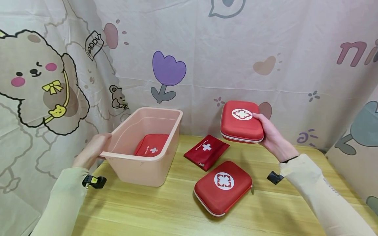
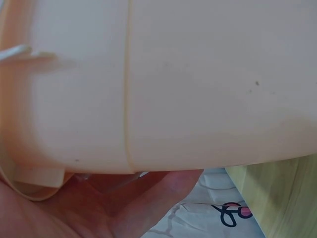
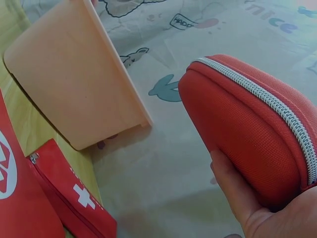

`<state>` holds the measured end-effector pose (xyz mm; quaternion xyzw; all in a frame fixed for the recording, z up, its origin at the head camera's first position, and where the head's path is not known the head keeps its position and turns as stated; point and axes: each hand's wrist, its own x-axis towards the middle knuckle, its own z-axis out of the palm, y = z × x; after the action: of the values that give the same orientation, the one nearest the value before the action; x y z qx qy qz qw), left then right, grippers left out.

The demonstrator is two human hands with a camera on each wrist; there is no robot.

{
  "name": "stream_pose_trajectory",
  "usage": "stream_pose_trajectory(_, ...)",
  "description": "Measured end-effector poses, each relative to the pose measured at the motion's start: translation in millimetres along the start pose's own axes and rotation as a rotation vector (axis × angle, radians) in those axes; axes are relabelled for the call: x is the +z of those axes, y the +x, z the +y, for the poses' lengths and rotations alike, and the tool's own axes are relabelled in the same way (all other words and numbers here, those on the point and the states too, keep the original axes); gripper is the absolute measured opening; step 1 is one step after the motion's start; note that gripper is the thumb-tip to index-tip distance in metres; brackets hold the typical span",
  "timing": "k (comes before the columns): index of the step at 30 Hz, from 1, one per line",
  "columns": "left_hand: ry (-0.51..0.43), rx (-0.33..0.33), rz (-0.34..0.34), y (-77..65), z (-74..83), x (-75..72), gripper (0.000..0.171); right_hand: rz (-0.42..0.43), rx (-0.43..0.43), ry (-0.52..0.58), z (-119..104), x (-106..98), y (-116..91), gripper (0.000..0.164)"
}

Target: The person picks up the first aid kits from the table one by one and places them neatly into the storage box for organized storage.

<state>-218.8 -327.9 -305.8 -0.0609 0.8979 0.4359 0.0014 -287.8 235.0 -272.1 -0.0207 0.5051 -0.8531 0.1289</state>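
My left hand (image 1: 92, 149) grips the left rim of a pale pink plastic bin (image 1: 138, 172), its fingers partly hidden behind the wall. The left wrist view is mostly filled by the bin's outer wall (image 2: 198, 89), with the hand (image 2: 143, 206) below it. Raised above the table, a red hard-shell first aid case (image 1: 231, 126) with a white cross emblem is held at its right side by my right hand (image 1: 273, 137). The right wrist view shows the case's silver zipper edge and fingers (image 3: 233, 183) along its side. Inside the bin lies a red first aid pouch (image 1: 155, 142).
A second red hard-shell case (image 1: 206, 193) lies on the wooden table (image 1: 141, 209) in front. Behind it is a flat red first aid pouch (image 1: 198, 155), just right of the bin. A printed cloth (image 1: 203, 65) hangs along the table's back and sides.
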Motion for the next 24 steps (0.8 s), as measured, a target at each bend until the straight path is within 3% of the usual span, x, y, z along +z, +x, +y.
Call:
stream_pose_trajectory(8, -0.011, -0.010, -0.004, -0.8, -0.3, -0.1, 0.068, -0.007, -0.007, -0.006, 5.7, 9.9, 3.7, 0.059)
stream_pose_trajectory(17, -0.015, 0.042, 0.004, -1.3, -1.4, 0.3, 0.060, -0.005, 0.004, -0.001, 14.5, 21.1, 9.7, 0.047)
stream_pose_trajectory(24, -0.020, 0.033, 0.002, -1.9, -1.9, -1.5, 0.062, -0.010, -0.002, -0.028, 21.3, 31.5, 14.7, 0.056)
